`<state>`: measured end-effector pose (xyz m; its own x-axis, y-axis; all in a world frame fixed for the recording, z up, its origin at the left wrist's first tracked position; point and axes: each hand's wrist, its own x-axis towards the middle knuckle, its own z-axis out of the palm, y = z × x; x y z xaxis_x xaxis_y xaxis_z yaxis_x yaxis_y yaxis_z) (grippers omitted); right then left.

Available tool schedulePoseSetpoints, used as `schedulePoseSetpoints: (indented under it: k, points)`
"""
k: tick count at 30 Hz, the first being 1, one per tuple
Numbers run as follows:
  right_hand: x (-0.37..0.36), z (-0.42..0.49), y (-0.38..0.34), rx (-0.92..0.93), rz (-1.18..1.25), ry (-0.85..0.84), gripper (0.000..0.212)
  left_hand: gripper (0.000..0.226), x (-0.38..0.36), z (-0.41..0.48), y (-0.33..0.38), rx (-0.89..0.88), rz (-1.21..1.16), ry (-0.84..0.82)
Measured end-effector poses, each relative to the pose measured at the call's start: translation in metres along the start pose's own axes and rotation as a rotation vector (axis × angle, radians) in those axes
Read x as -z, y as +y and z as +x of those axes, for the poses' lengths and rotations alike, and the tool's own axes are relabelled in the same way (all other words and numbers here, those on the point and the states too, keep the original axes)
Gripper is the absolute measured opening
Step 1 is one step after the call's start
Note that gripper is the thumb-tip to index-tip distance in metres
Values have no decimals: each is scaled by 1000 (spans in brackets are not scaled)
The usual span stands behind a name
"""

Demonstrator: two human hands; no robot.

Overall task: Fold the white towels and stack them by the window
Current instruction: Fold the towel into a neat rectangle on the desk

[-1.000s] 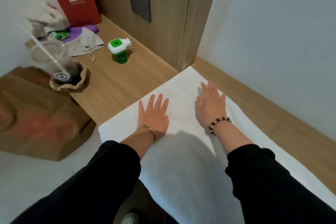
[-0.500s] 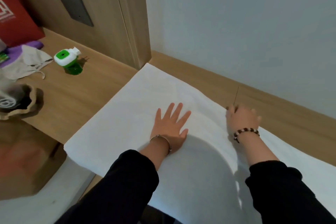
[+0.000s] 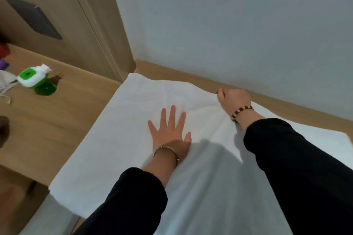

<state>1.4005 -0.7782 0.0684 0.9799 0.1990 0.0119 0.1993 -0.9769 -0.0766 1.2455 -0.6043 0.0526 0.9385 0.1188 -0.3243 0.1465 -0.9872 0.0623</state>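
Note:
A large white towel (image 3: 118, 139) lies spread over the wooden ledge, its near part hanging toward me. My left hand (image 3: 171, 132) lies flat on the middle of the towel with fingers spread, pressing it down. My right hand (image 3: 234, 99) is curled at the towel's far edge by the wall and pinches the cloth there, which is lifted a little and wrinkled around it.
A green and white plug-in bottle (image 3: 37, 80) stands on the wooden shelf (image 3: 47, 120) to the left. A wood panel with a dark wall socket (image 3: 33, 17) rises behind it. The grey wall (image 3: 229, 25) runs along the towel's far side.
My right hand went from flat on the towel to its far edge and took hold of it. The left hand stayed pressed flat. The view swung right, away from the shelf.

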Motion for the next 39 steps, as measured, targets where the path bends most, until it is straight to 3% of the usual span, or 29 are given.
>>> schedulePoseSetpoints:
  k: [5, 7, 10, 12, 15, 17, 24, 30, 34, 36, 39]
  points:
    - [9, -31, 10, 14, 34, 182, 23, 60, 6, 4, 12, 11, 76, 50]
    - [10, -65, 36, -59, 45, 273, 17, 59, 7, -1, 37, -68, 76, 91]
    - [14, -115, 96, -359, 70, 317, 22, 57, 2, -13, 100, -334, -11, 43]
    - [18, -143, 141, -682, 87, 269, 33, 57, -7, -25, 142, -439, -43, -49]
    - [22, -172, 195, -1092, 151, 166, 54, 60, -21, -32, 178, -443, 24, -51]
    - [20, -176, 219, -1194, 172, 100, 62, 62, -23, -30, 188, -415, 76, -35]
    - [5, -147, 290, -1085, 269, 224, 34, 64, -25, -19, 217, -394, 86, -10]
    - [16, -101, 356, -951, 218, 259, 32, 65, -24, 12, 291, -357, 25, 33]
    - [20, -106, 341, -915, 109, 317, 38, 66, -25, 26, 311, -339, 29, 55]
    - [14, -122, 306, -803, 189, 209, 50, 65, -24, 25, 311, -335, 35, 64]
    - [-4, -154, 262, -633, 137, -147, 59, 62, -20, 22, 311, -343, 63, 49]
